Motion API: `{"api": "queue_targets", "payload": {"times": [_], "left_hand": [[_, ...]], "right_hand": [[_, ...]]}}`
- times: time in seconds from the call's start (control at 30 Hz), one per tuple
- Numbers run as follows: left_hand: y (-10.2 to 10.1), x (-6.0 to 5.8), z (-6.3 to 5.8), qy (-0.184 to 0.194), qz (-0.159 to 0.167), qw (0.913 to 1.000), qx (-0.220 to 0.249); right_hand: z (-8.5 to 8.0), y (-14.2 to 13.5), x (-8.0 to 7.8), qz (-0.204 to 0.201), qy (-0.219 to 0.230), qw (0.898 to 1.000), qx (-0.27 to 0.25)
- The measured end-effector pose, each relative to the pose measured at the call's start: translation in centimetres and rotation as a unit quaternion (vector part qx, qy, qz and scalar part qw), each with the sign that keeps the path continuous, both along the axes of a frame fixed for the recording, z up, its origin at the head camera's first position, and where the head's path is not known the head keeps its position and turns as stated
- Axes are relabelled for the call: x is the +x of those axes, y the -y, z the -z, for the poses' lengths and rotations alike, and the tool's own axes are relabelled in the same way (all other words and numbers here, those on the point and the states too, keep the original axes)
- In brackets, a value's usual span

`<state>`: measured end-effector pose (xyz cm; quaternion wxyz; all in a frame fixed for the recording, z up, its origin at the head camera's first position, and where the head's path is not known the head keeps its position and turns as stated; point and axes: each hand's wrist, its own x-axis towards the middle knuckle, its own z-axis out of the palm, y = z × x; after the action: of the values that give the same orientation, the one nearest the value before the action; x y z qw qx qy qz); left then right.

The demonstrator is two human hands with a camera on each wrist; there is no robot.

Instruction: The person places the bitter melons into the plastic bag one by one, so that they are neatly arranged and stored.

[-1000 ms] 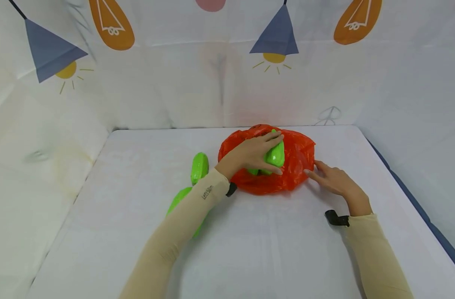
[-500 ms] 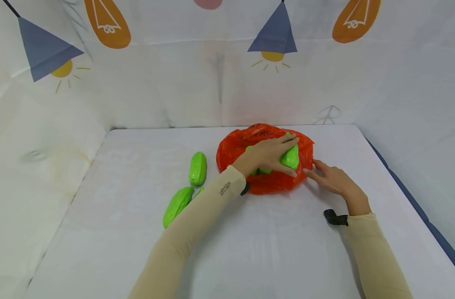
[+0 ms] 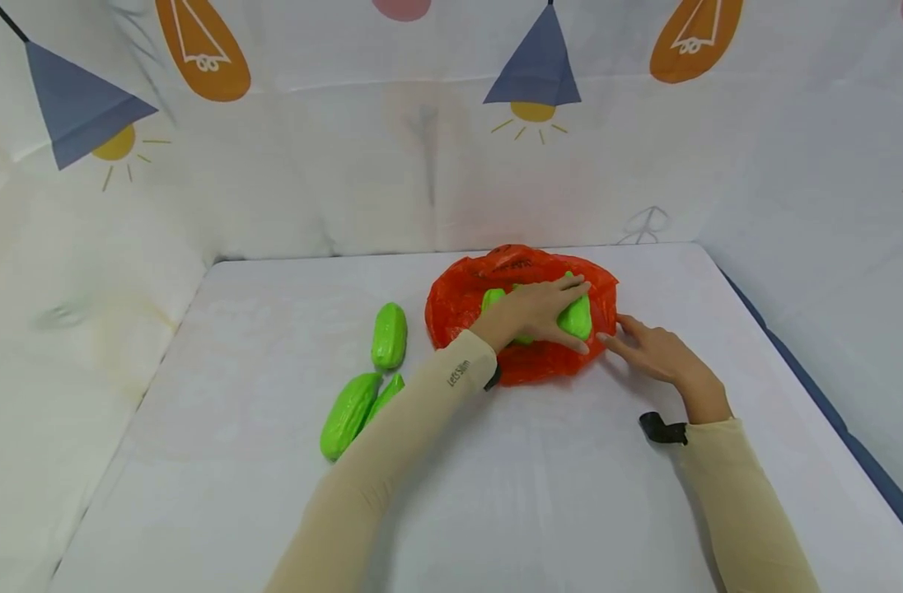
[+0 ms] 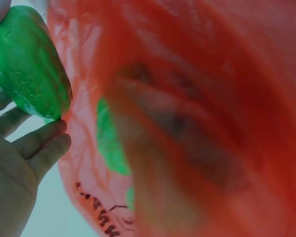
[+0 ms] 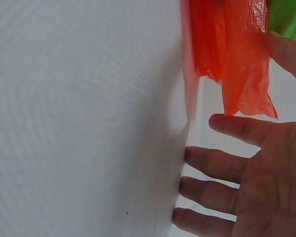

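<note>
A crumpled red plastic bag (image 3: 459,298) lies with its mouth open towards the back middle of the table. Over it, my left hand (image 3: 529,311) grips a glossy, lumpy bright green piece (image 3: 576,317) between thumb and fingers. The left wrist view has this green piece (image 4: 29,61) beside the bag wall, with more green behind the red film. Another green piece (image 3: 493,298) shows inside the bag, partly behind the left hand. My right hand (image 3: 659,356) rests at the bag's right edge, fingers spread, with thumb and index fingertip at the bag's hem (image 5: 249,94) in the right wrist view.
Left of the bag, an oblong green piece (image 3: 389,336) lies alone. Nearer the front are a larger one (image 3: 350,416) and one (image 3: 386,399) partly behind the left sleeve. The white table (image 3: 251,354) meets a printed cloth (image 3: 377,165) at the back.
My left hand has moved right across the bag with the green piece, then nearly stopped. The pieces on the left show more from behind the sleeve. The right hand stays at the bag's edge.
</note>
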<state>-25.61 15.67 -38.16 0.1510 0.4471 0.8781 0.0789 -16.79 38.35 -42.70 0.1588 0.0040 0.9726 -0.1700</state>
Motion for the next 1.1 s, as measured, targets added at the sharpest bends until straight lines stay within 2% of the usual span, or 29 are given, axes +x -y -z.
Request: {"api": "queue_targets", "payload": {"times": [0.3,0.53,0.77,1.1], "left_hand": [[-0.4,-0.1,2.4,0.026,-0.012,0.9993,-0.026],[-0.4,-0.5,3.7,0.028,-0.017,0.9989,-0.034],[-0.5,-0.4,3.9,0.014,-0.026,0.9988,-0.038],[-0.3,0.1,3.6,0.024,-0.029,0.9981,-0.05]], "right_hand": [[0.3,0.3,0.0,0.002,0.001,1.0,0.001],[0.2,0.5,-0.1,0.003,0.002,1.0,0.003],[0.0,0.5,-0.1,-0.002,-0.006,1.0,0.005],[0.1,0.1,0.2,-0.008,-0.018,1.0,0.005]]}}
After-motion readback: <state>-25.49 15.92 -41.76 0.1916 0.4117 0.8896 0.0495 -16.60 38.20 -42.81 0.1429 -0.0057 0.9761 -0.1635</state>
